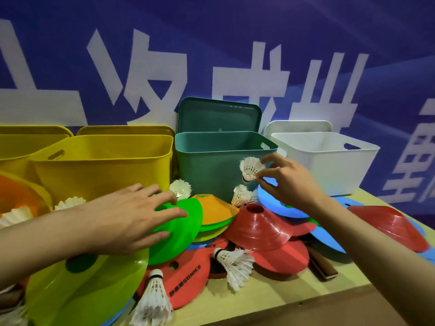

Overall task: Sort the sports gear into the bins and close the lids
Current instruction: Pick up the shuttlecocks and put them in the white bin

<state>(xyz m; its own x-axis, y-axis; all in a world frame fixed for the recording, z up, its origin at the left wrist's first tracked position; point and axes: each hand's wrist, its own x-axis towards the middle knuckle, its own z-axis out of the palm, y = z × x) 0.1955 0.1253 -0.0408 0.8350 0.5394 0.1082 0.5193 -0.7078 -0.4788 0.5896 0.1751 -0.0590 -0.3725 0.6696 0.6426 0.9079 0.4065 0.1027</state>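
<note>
In the head view, the right hand (pixel 286 178) is pinching a white feathered shuttlecock (pixel 250 168) by its cork between thumb and fingertips, holding it at two o'clock against the front wall of the open teal plastic bin (pixel 207 158), probably to lift it over the rim. The left hand (pixel 131 216), fingers spread wide, is resting on a green plastic disc cone (pixel 182 228) at nine o'clock, likely readying to gather it. More cones and shuttlecocks are lying across the light wooden table (pixel 277 292); the lids are leaning behind the bins, off.
</note>
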